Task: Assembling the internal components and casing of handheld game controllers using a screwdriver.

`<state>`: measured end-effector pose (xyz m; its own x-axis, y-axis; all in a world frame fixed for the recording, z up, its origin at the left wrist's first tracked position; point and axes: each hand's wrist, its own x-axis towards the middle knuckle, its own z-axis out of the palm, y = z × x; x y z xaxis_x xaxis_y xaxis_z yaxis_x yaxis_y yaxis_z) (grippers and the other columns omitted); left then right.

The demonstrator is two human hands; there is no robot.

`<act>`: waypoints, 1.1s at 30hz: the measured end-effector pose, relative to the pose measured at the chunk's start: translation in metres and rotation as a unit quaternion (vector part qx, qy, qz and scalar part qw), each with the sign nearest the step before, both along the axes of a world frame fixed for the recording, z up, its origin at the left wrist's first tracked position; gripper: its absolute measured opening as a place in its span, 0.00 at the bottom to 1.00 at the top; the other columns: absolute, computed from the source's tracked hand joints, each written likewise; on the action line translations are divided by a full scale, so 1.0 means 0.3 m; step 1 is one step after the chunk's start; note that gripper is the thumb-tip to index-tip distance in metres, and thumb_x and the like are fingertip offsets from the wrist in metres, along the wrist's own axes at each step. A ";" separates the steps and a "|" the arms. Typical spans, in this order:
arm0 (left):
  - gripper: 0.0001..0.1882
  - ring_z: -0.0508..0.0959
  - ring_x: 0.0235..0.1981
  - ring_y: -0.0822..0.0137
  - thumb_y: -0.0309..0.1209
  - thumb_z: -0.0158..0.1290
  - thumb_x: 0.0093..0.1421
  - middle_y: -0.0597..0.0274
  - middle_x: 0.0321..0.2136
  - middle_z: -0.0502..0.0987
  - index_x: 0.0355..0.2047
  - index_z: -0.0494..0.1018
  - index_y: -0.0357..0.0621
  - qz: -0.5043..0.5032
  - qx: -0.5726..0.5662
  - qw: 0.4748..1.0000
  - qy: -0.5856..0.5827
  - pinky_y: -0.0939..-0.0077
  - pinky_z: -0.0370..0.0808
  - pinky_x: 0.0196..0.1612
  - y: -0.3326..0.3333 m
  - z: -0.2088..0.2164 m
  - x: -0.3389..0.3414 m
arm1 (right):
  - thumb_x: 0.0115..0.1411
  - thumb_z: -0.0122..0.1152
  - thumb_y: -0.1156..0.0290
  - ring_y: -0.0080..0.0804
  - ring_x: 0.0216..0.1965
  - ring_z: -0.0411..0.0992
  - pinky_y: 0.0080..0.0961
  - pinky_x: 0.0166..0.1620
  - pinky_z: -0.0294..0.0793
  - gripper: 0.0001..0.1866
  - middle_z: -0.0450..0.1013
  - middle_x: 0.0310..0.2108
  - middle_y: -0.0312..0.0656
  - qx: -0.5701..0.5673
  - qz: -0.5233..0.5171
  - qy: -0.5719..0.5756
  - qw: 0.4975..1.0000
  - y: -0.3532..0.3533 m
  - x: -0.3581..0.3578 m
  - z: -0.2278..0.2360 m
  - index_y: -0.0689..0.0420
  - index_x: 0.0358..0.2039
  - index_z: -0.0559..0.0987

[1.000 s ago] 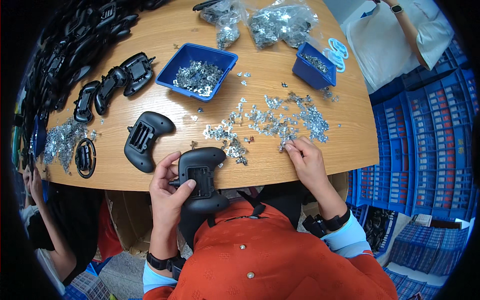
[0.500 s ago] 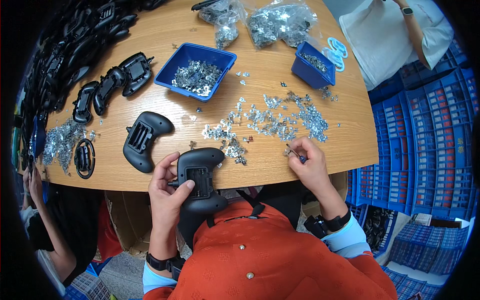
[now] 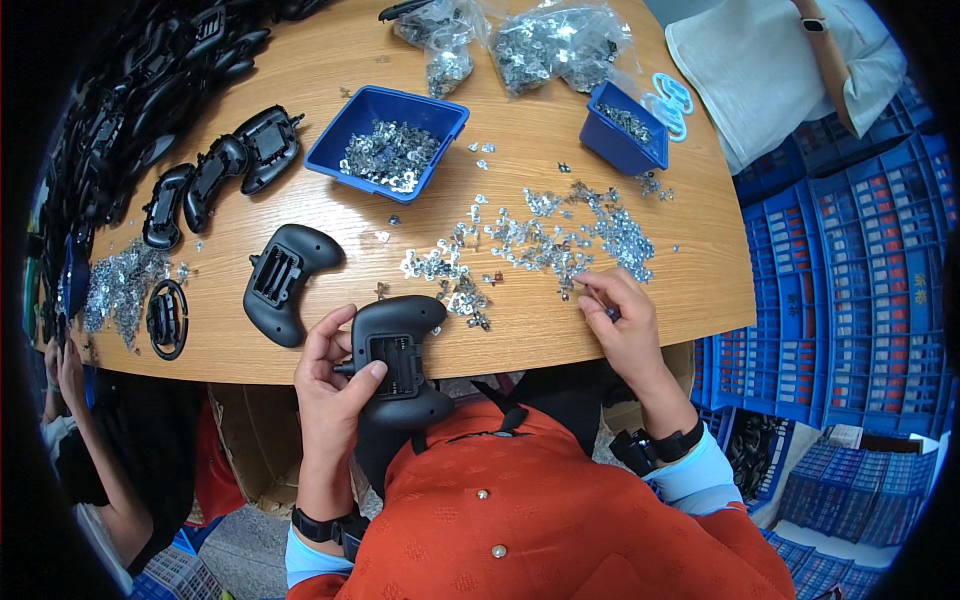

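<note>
My left hand [image 3: 332, 375] grips a black game controller [image 3: 416, 408] by its left side, thumb pressed at the edge of its uncovered battery compartment. Small metal contacts show inside that compartment. To the right, my right hand [image 3: 625, 318] is pinched around a small thin object with a dark bluish end, mostly hidden by the fingers. Its fingertips are at the near edge of a spread of small metal battery contacts [image 3: 540, 240]. Another black controller [image 3: 290, 280] lies on the table beyond my left hand, its battery compartment also uncovered.
Two blue bins [image 3: 325, 165] with metal pieces stand farther back, near plastic bags [image 3: 555, 45] of more pieces. Black controller shells [image 3: 150, 90] are heaped at the far left. Co-workers sit at left and stand at far right. Blue crates [image 3: 870, 280] are stacked beyond the table's right edge.
My right hand has shifted slightly away from me, its fingertips now closer to the scattered metal pieces. My left hand and the controller stay in place.
</note>
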<state>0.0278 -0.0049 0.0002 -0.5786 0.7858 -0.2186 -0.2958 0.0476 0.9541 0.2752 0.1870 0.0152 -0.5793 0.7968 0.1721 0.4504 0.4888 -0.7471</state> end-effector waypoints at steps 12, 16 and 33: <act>0.33 0.78 0.36 0.72 0.18 0.58 0.49 0.60 0.35 0.74 0.56 0.63 0.34 0.004 0.000 1.000 -0.003 0.82 0.78 0.38 -0.002 0.001 0.004 | 0.52 0.64 0.76 0.33 0.26 0.74 0.26 0.28 0.72 0.06 0.70 0.27 0.41 0.095 -0.028 -0.047 0.994 0.000 -0.022 -0.032 0.60 0.31 0.78; 0.33 0.78 0.36 0.72 0.18 0.58 0.48 0.60 0.35 0.74 0.57 0.63 0.35 0.002 -0.002 1.000 -0.003 0.82 0.78 0.37 -0.002 0.003 0.003 | 0.51 0.65 0.75 0.34 0.25 0.74 0.27 0.27 0.72 0.06 0.71 0.26 0.39 0.131 -0.011 -0.064 0.989 0.003 -0.042 -0.054 0.58 0.31 0.78; 0.32 0.77 0.38 0.73 0.17 0.58 0.51 0.59 0.37 0.75 0.57 0.62 0.37 -0.104 0.007 0.992 -0.076 0.81 0.76 0.40 0.027 0.010 0.044 | 0.49 0.64 0.79 0.34 0.26 0.73 0.28 0.27 0.72 0.05 0.73 0.28 0.41 0.045 0.118 0.031 0.992 -0.075 -0.194 0.036 0.60 0.28 0.77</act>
<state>0.0411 0.0033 0.0031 -0.3654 0.8884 -0.2779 -0.4207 0.1088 0.9007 0.2170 0.1643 0.0260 -0.7333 0.6205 0.2780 0.2702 0.6411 -0.7183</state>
